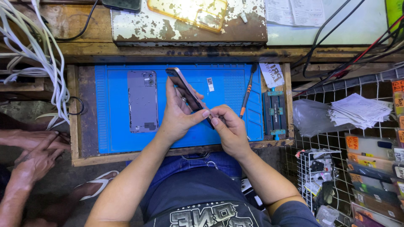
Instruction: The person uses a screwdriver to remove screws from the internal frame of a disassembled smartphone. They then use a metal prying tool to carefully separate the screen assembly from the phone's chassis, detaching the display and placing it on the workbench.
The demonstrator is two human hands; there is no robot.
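— Between the two thumbs, entry one: the phone [185,88] is held on edge and tilted, top corner away from the body, above the blue mat [227,84] and not touching it.

— Left hand [179,115]?

— Fingers curled round the phone's back, thumb pressed flat along its near edge. A firm clamp, nothing spread.

— Right hand [229,130]?

— Thumb and forefinger pinched together at the phone's lower end, tips touching the left thumb. Whether a small part or pick sits in that pinch, I cannot tell; it is too small to make out.

— Step in hand, as you judge it?

— Fine work at the phone's lower edge; the body looks opened, since a purple back cover [143,101] lies flat on the mat beyond the left knuckles.

— What lies past the right fingertips?

— A screwdriver [248,90] with an orange collar, lying lengthwise on the mat; beyond it, a blue clamp [274,111]. A small white card [210,84] lies just beyond the phone.

— What does the next move call for?

— My judgement: a steady left clamp so the edge does not twist, and light, exact pressure from the right pinch.

— Others nearby?

— Another person's hands [38,151] rest well off to the left, apart from the work.
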